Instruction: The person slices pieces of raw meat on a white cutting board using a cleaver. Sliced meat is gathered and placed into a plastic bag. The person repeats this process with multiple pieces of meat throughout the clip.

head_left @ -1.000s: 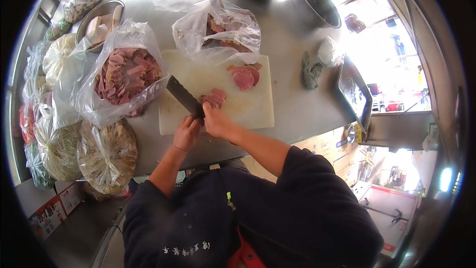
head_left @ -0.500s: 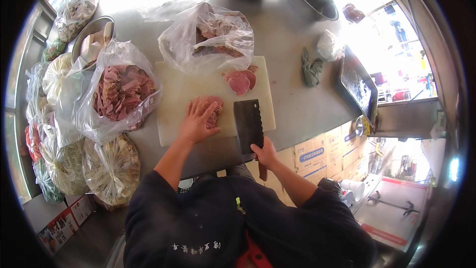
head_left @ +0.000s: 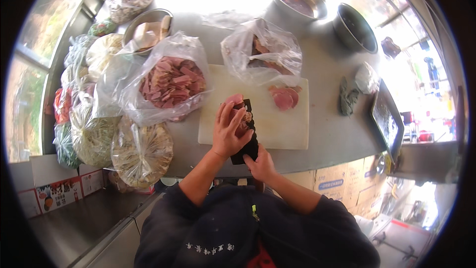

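My right hand [head_left: 261, 165] grips the handle of a black cleaver [head_left: 251, 141] with a scalloped back. The blade is turned to stand narrow in the view, along the right side of a small heap of sliced pink meat [head_left: 239, 100]. Over that meat my left hand [head_left: 229, 131] curls its fingers, pressing it against the cleaver and partly hiding it. Both hands are above the white cutting board [head_left: 287, 136]. A few flat pink meat slices [head_left: 284, 98] lie on the board's right part. At its far edge sits an open clear bag [head_left: 238, 57] with meat pieces inside.
Left of the board stands an open plastic bag heaped with cut pink meat [head_left: 173, 83]. Several tied bags [head_left: 144, 151] crowd the left side near a metal bowl [head_left: 166, 14]. Two metal basins [head_left: 322, 7] stand far right, with a dark tray [head_left: 389, 119] at the right edge.
The view has turned left, so the table appears shifted right. My right hand has brought the cleaver from right of the meat up against it, its blade now turned; my left hand closes around the meat.
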The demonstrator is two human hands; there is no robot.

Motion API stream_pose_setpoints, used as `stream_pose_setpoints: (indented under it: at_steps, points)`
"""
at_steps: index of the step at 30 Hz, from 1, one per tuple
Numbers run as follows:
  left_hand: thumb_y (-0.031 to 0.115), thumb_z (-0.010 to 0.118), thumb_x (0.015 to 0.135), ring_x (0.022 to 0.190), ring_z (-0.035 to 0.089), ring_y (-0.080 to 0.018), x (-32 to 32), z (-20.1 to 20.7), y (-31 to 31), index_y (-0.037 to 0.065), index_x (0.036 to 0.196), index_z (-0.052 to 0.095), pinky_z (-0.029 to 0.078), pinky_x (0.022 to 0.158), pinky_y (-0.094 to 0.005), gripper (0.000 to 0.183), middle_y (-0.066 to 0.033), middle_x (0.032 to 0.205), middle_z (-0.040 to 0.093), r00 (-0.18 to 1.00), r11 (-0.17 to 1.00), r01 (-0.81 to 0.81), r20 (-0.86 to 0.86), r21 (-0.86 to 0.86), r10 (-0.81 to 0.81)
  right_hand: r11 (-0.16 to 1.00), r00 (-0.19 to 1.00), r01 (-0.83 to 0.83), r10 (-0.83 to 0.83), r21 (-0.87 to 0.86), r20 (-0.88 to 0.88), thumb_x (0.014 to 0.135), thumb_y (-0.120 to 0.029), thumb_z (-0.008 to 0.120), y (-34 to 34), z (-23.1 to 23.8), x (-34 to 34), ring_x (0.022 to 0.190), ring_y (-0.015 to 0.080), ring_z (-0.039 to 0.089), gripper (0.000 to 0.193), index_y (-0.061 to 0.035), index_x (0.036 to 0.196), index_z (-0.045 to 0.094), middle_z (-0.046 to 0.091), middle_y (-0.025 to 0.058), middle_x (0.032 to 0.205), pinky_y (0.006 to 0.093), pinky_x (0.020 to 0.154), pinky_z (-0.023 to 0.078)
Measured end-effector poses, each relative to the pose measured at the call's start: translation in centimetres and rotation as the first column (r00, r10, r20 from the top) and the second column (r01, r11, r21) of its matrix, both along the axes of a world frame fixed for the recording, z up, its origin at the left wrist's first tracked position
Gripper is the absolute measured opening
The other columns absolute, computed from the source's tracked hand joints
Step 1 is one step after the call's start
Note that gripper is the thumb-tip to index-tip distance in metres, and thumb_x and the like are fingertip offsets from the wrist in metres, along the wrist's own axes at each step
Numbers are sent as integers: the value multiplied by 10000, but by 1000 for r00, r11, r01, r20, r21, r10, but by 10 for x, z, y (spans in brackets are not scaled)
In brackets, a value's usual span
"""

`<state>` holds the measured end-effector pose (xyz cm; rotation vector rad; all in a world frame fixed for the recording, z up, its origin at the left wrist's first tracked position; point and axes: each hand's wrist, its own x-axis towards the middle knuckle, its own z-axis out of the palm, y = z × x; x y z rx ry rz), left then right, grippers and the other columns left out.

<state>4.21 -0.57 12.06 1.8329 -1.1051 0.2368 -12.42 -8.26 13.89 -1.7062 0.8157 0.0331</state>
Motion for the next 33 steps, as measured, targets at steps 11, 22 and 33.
stream_pose_setpoints:
  at_steps: [11,22,33]
  points:
    - [180,752,902,1230,590,-375,206,45,90,9,1225,676,448,1075,-446,372,-185,1282,653,873,835,-485,85,259,481,873,956,-294,269,388,120,911,-148,700,6,55,93,562,151,594,282,-4,1104,554,609,64,730,328,521,499]
    - [130,744,879,1145,639,-378,6,-17,-54,43,1193,677,527,966,-439,332,-170,1197,682,950,949,263,-218,176,-223,760,811,578,-574,296,-111,940,-75,660,-66,-15,-124,536,134,563,156,-17,1032,548,581,49,710,318,488,478]
    - [166,773,811,1262,541,-367,10,-57,-204,118,1388,559,399,1104,-507,617,-129,1335,593,918,767,297,53,568,-394,558,612,738,-790,378,-27,933,-53,654,-54,-32,-181,549,137,586,190,-18,1091,555,591,40,751,321,492,489]
